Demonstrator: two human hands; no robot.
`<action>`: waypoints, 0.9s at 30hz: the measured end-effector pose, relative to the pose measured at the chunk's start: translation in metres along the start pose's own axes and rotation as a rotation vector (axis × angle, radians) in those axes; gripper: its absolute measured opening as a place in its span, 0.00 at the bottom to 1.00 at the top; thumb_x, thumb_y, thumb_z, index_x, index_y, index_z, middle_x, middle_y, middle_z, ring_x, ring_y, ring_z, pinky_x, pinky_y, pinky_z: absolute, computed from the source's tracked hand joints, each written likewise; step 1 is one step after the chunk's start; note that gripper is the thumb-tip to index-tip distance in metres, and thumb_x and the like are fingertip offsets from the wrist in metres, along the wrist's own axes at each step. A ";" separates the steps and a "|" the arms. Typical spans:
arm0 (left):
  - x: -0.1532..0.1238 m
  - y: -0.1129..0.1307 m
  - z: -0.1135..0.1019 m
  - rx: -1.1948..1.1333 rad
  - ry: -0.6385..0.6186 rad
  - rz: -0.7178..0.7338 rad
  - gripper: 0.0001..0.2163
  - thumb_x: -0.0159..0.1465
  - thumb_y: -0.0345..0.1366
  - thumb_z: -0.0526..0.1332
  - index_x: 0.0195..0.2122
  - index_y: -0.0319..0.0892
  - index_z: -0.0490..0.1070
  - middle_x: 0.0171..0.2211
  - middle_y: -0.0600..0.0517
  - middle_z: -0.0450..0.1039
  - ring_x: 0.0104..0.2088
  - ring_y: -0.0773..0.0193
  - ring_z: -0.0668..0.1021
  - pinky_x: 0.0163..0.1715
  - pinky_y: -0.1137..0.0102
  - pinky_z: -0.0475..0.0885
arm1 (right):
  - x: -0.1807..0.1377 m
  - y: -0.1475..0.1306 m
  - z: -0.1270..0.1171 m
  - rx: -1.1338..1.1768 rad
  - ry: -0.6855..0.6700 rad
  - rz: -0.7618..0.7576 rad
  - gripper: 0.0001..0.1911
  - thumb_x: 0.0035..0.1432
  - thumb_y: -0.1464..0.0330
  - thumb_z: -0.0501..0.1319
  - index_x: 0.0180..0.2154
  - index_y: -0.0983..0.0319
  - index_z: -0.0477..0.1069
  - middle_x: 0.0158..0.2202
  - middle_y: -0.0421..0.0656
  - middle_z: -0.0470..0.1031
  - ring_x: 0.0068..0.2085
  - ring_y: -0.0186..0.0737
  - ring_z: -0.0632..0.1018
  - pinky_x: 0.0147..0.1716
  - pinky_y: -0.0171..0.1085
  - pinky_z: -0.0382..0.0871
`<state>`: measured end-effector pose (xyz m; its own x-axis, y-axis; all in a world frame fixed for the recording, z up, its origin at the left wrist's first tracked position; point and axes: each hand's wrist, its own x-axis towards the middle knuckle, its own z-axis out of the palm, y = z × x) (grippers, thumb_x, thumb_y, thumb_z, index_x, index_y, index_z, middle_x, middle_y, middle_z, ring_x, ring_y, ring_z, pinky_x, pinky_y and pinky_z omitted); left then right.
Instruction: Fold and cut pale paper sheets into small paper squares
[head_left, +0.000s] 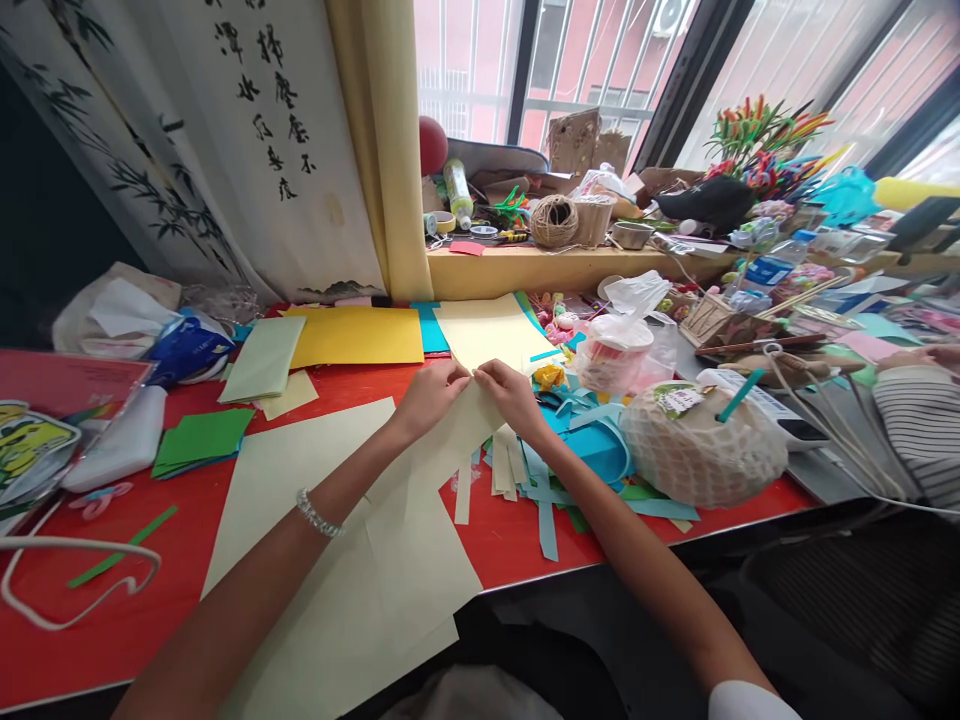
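My left hand (429,398), with a beaded bracelet on its wrist, and my right hand (511,396) meet fingertip to fingertip. Both pinch the top edge of a pale cream-green sheet of paper (459,428), which hangs down between them. Beneath my left arm a large pale sheet (307,455) lies on the red tabletop, reaching past its front edge. Just beyond my hands is a cream sheet (487,328). Cut pale strips (508,462) and blue paper strips (546,510) lie scattered by my right forearm.
Yellow paper (356,335) and green paper squares (201,440) lie to the left. A netted coconut (705,440) with a straw and a bagged cup (611,350) stand to the right. A ledge (510,268) holds twine and clutter. Another person's striped sleeve (919,425) shows far right.
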<state>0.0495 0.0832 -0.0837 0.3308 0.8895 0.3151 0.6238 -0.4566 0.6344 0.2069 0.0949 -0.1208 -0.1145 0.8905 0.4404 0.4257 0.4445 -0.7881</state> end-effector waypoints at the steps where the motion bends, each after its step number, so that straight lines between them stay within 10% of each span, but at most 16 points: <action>1: 0.005 0.000 0.002 -0.016 0.012 -0.003 0.11 0.63 0.39 0.53 0.36 0.41 0.72 0.38 0.49 0.77 0.40 0.61 0.76 0.39 0.68 0.70 | 0.000 0.000 0.000 0.002 0.000 -0.003 0.14 0.60 0.58 0.51 0.31 0.59 0.66 0.30 0.40 0.72 0.32 0.37 0.71 0.31 0.34 0.63; 27: -0.008 -0.001 -0.001 -0.023 0.044 0.145 0.07 0.62 0.37 0.56 0.33 0.41 0.71 0.33 0.49 0.76 0.35 0.62 0.76 0.35 0.69 0.69 | -0.002 -0.007 -0.003 -0.104 0.209 -0.007 0.12 0.63 0.60 0.50 0.30 0.59 0.60 0.26 0.39 0.67 0.28 0.37 0.68 0.28 0.34 0.57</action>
<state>0.0454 0.0764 -0.0859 0.3847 0.8139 0.4353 0.5552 -0.5808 0.5953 0.2063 0.0893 -0.1148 0.0656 0.8430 0.5338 0.5167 0.4290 -0.7409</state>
